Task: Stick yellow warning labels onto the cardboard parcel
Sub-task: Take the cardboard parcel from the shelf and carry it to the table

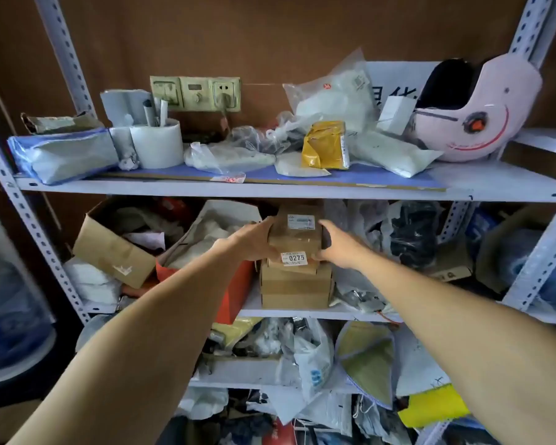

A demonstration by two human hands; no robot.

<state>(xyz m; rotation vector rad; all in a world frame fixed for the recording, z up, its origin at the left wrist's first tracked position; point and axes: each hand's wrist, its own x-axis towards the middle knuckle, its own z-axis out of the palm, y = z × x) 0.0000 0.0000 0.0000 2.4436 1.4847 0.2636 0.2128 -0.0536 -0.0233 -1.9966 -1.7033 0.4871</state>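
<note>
On the crowded shelf [302, 313], both hands clasp the parcel's [297, 239] side edges.

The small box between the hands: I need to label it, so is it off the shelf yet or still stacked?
Still stacked: the small box rests on a larger box.

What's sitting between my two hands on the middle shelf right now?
In the head view, a small cardboard parcel sits between your left hand and right hand, stacked on a bigger box.
</note>
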